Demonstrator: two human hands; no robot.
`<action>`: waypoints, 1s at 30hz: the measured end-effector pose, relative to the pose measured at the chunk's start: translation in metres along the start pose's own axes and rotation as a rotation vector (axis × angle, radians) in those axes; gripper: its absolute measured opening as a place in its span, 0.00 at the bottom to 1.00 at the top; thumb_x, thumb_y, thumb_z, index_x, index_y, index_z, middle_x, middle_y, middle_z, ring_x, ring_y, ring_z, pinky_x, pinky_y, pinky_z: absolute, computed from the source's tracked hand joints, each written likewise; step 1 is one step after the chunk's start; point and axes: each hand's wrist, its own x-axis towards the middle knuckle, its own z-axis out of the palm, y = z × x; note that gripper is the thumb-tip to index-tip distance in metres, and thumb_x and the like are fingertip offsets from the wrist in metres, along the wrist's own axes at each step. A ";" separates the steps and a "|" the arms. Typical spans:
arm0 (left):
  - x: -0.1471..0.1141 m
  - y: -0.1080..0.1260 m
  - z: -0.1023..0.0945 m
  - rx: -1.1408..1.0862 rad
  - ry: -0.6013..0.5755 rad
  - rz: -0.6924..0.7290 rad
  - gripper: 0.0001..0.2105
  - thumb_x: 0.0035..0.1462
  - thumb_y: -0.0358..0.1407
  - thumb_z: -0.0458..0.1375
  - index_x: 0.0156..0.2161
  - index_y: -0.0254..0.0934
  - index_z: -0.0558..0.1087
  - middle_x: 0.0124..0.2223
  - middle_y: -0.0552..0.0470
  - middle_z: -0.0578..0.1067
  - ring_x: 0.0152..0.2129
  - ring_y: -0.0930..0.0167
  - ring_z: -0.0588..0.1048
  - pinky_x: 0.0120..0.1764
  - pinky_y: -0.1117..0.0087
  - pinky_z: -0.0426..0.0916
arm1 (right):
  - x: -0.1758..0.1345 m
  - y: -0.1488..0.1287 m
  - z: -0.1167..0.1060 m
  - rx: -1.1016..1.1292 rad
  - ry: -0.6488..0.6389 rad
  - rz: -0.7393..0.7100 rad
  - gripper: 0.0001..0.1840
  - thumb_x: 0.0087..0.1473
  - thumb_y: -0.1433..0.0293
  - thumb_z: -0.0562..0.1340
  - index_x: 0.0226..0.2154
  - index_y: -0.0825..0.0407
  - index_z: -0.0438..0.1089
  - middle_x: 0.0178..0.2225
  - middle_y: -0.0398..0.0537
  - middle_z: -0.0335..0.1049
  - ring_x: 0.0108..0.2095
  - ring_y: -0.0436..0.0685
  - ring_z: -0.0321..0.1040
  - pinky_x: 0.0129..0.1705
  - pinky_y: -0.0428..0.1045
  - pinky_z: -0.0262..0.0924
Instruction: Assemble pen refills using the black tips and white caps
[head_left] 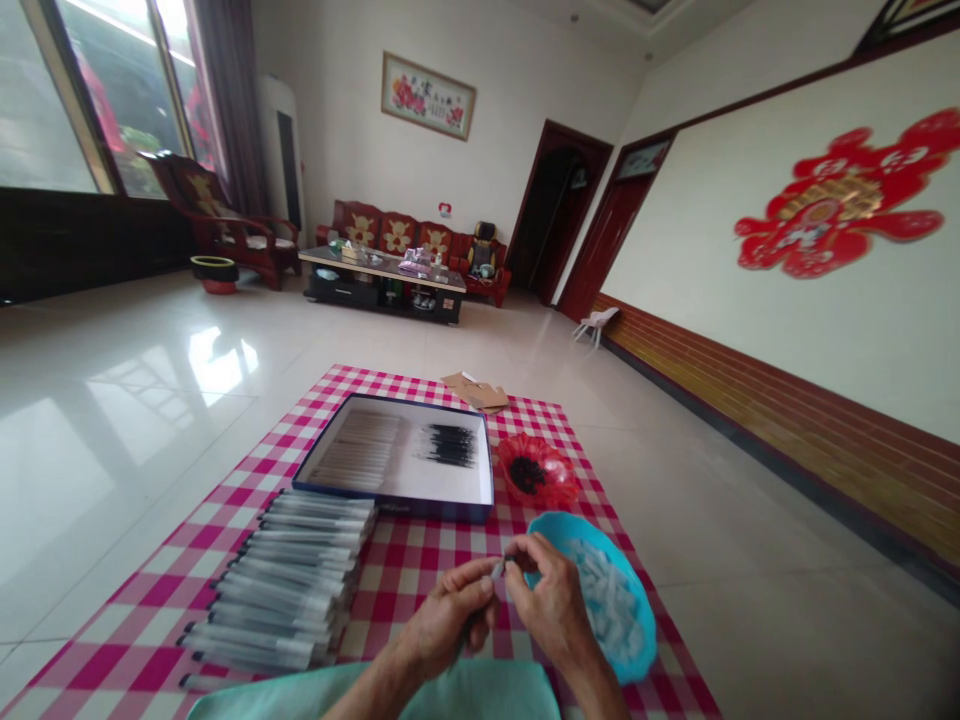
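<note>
My left hand (450,615) is closed around a pen (496,571), whose upper end shows between the fingertips while the rest is mostly hidden. My right hand (551,590) pinches a small black piece (510,560) at that end of the pen. To the left lies a stack of grey-white pens (281,580) with dark ends. Under my right wrist and beside it sits a blue bowl (646,630) of translucent caps (611,600). Behind it, a red flower-shaped bowl (555,470) contains small black parts (527,476).
A shallow box (439,506) holds clear tubes (352,450) and black-ended refills (452,446). Torn cardboard (480,394) lies at the far edge of the checked tablecloth (420,540). Mint-green cloth (487,690) is at the near edge. A coffee table (382,280) stands farther off.
</note>
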 end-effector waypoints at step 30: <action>-0.029 0.059 0.007 0.892 0.103 0.172 0.19 0.60 0.43 0.53 0.48 0.30 0.75 0.21 0.56 0.66 0.13 0.79 0.60 0.17 0.78 0.54 | -0.008 -0.004 0.015 0.020 -0.122 -0.117 0.12 0.57 0.72 0.55 0.37 0.47 0.73 0.33 0.48 0.70 0.34 0.56 0.69 0.37 0.50 0.63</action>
